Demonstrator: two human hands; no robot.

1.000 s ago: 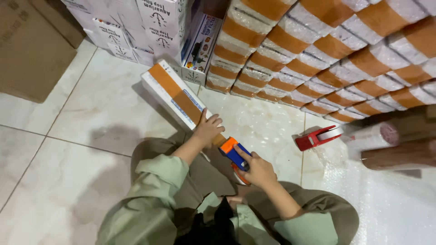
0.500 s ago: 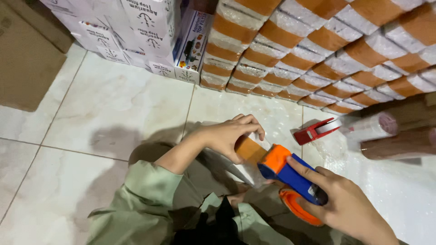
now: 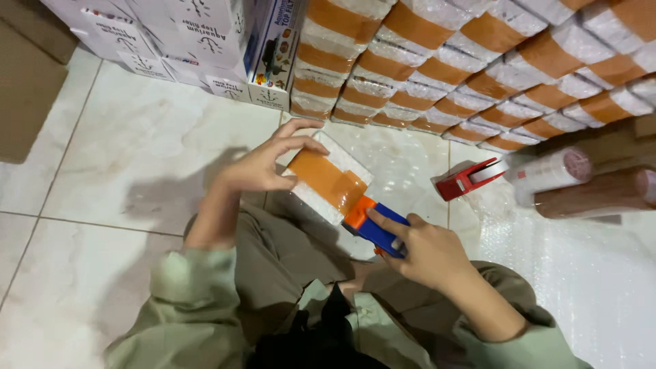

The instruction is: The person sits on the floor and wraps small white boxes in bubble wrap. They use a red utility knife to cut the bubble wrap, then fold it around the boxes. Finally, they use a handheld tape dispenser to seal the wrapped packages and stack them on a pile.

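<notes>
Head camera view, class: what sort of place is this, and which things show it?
Probably a packing or stockroom floor. Rows of bubble-wrapped parcels banded with brown tape are stacked beside printed product boxes, and the right hand runs a tape dispenser over another parcel.

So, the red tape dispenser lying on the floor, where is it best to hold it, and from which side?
Probably by the handle end of the red tape dispenser, its lower left part, coming from above on the person's side. It lies flat on the floor tiles, handle pointing toward the right hand; its far end with the pale roll sits close to the brown tape rolls, leaving little room there.
</notes>
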